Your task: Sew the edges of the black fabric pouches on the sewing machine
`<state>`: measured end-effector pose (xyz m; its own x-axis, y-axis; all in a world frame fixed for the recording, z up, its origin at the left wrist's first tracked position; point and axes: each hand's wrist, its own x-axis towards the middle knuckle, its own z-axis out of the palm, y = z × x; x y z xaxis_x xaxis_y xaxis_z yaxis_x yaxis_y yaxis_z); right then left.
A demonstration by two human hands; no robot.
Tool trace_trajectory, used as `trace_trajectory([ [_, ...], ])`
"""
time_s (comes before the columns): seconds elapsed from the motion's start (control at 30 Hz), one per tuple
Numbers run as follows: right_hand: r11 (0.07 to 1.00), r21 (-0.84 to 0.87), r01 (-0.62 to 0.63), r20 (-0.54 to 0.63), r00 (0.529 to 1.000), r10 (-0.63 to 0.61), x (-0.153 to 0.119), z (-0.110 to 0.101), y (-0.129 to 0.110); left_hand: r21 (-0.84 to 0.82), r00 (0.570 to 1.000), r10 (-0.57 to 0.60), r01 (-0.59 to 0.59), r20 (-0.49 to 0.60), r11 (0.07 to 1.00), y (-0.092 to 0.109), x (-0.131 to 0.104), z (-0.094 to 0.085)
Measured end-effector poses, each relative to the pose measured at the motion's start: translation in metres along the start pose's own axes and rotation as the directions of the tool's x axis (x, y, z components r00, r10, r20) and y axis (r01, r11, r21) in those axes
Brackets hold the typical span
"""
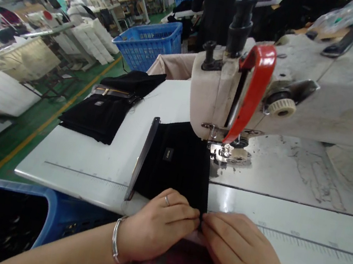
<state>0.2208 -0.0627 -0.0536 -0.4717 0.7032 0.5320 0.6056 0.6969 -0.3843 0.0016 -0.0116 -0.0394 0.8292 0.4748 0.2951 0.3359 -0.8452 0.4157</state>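
A black fabric pouch piece with a small label lies flat on the white sewing table. Its left side carries a zipper strip, and its right edge runs up to the presser foot of the sewing machine. My left hand, wearing a ring and a bracelet, closes on the near right corner of the piece. Fingers together, my right hand pinches the same corner from the right. Fingertips of both hands nearly meet there; the thumbs are hidden.
A stack of black pouch pieces rests at the table's far left. Below the near left edge stands a blue crate with dark material. Another blue basket is behind the table. A person in black is beyond the machine.
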Motion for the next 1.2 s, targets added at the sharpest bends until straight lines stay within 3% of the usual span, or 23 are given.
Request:
trace_trajectory([
  [0.23,0.987,0.110,-0.117,0.034,0.993,0.114,-0.011,-0.009,0.003,-0.038,0.998,-0.001,-0.001,-0.066,0.999,-0.005,0.012,-0.006],
  [0.47,0.989,0.110,-0.103,0.092,0.991,0.093,-0.012,-0.008,0.003,-0.074,0.994,-0.076,0.070,-0.078,0.995,-0.001,0.017,-0.008],
  [0.77,0.994,0.060,-0.096,0.125,0.988,0.088,-0.012,-0.009,0.003,0.021,0.999,0.051,-0.052,0.011,0.998,-0.001,0.010,-0.003],
  [0.93,0.991,0.062,-0.115,0.071,0.991,0.111,-0.007,-0.007,0.002,0.008,0.998,0.041,-0.041,0.038,0.999,-0.005,0.011,-0.006],
  [1.2,0.997,-0.008,-0.079,0.147,0.986,0.080,0.010,-0.011,0.012,0.038,0.991,0.132,-0.132,-0.007,0.991,-0.033,0.027,-0.013],
])
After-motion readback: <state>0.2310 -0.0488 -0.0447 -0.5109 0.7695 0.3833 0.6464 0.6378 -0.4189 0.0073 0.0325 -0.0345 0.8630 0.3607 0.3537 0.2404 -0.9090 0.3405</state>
